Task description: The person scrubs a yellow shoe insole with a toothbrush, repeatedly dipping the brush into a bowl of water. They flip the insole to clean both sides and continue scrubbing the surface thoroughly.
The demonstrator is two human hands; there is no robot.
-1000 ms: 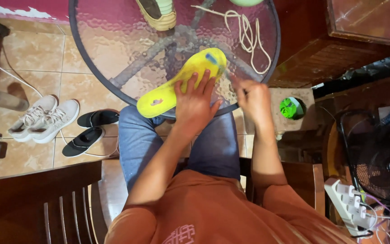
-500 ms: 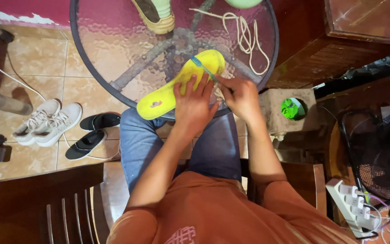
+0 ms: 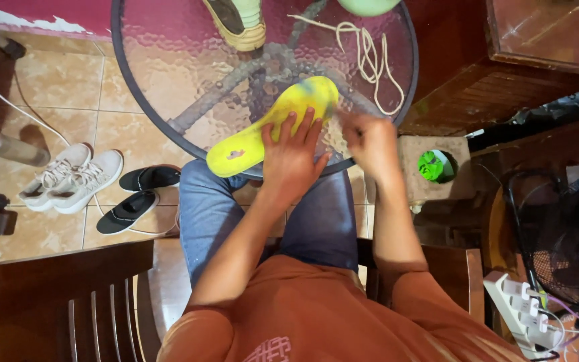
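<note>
Head view: left hand (image 3: pixel 293 161) pressed flat, fingers spread, on yellow insole (image 3: pixel 269 127) at centre frame; right hand (image 3: pixel 368 137) blurred, grip indeterminate. Cleaning step judged underway; next move calls for steady hold on glass counter (image 3: pixel 169 67).

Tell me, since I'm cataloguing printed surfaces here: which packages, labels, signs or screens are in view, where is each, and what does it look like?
No packages, signs or screens show.
Worn mark: a small grey patch at the heel of the yellow insole, which lies on the round glass table under the left hand.
Pale emblem: a small squarish print on the orange shirt, bottom of view.
Green round object: on a stone block right of the right hand; whether it carries a label cannot be told.
</note>
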